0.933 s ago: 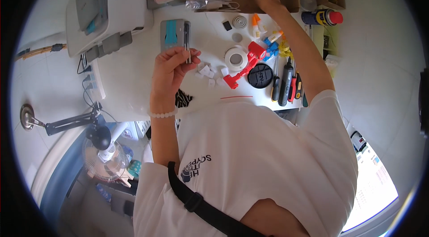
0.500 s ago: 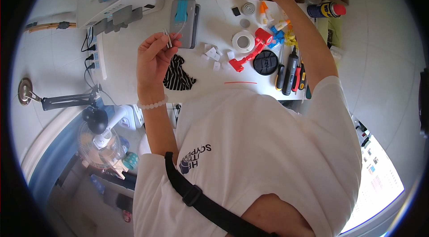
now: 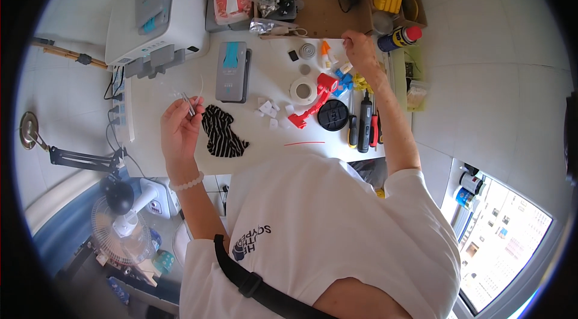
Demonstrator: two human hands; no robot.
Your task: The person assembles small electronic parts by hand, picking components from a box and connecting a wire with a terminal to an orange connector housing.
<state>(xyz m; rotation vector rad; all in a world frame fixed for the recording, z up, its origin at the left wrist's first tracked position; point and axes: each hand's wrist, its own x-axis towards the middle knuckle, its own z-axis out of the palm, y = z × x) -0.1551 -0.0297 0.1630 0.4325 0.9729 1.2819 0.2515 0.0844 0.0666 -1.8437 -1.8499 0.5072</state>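
My left hand (image 3: 179, 126), raised over the left part of the white table (image 3: 253, 156), pinches a small slim silver metal piece (image 3: 189, 104) with a thin pale wire curving up from it. Its exact kind is too small to tell. Just right of that hand lies a crumpled black-and-white striped cloth (image 3: 221, 132). My right hand (image 3: 360, 53) is at the front edge of an open cardboard box (image 3: 319, 15), beside an orange-capped glue bottle (image 3: 326, 54). Its fingers are curled, and whatever they may hold is hidden.
A red plastic tool (image 3: 317, 102), a white tape roll (image 3: 303, 91), a black round lid (image 3: 333, 115) and a cordless screwdriver (image 3: 365, 123) lie mid-right. Several white cubes (image 3: 268, 107) are left of them. Grey cases (image 3: 233, 72) lie behind the cloth; a spray can (image 3: 399, 38) stands far right.
My right hand has drawn back from inside the cardboard box to its front edge. My left hand still pinches the silver piece. The view has shifted, showing more of the box.
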